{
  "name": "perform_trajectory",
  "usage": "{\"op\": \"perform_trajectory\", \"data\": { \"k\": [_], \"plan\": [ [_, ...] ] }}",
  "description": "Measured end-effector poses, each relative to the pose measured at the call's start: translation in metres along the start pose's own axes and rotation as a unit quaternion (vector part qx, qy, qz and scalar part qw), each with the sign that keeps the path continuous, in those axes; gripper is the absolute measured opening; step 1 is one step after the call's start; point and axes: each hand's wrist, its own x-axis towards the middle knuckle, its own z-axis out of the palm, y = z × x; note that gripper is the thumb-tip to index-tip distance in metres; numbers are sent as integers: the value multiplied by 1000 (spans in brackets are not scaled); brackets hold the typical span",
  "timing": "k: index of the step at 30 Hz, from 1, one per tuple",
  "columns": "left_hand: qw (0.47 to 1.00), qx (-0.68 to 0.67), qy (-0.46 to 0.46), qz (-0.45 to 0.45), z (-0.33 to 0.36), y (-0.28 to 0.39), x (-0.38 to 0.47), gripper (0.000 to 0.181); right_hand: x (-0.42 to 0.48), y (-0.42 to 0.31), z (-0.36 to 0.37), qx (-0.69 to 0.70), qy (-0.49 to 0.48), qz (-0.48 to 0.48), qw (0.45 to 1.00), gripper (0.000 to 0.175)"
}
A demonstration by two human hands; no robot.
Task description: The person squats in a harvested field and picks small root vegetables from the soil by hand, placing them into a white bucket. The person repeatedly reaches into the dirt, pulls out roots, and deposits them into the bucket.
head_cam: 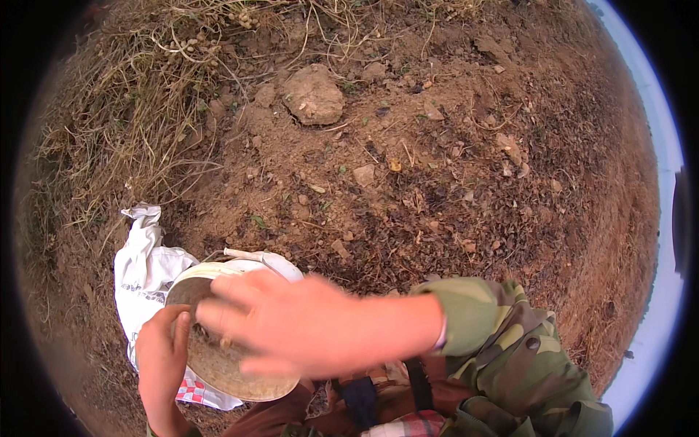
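Note:
A pale bucket [256, 377] with a soil-stained inside stands tilted in front of my body. My left hand [161, 349] grips its left rim, with the thumb and fingertips at the edge of the opening. Over the mouth of the bucket is my right hand [295, 322], blurred by motion, its fingers spread; nothing shows in it, though its palm is hidden. A few small brown bits [225, 343] lie inside, partly covered by this hand. The bucket's wire handle with its light grip [243, 254] rests at the far side.
A white woven sack [147, 273] bearing print lies left of and under the bucket. Pulled peanut plants [136, 120] with pods [188, 49] are heaped at upper left. A large soil clod [314, 95] sits ahead. Dry leaves [437, 229] and smaller clods cover the ground.

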Motion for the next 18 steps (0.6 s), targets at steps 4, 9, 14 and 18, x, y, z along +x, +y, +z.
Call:
{"op": "perform_trajectory", "data": {
  "k": [4, 9, 14, 18],
  "plan": [
    [985, -155, 65, 48, -9, 41, 14, 15, -14, 149, -27, -70, 197, 147, 967, 25],
    [970, -167, 13, 176, 24, 103, 78, 17, -58, 331, -52, 33, 336, 492, 802, 35],
    [975, -140, -2, 171, 54, 121, 106, 16, -65, 377, -32, -87, 306, 480, 817, 40],
    [974, -143, -29, 171, 61, 112, 110, 18, -62, 364, -43, -24, 154, 528, 835, 44]
  ]
}}
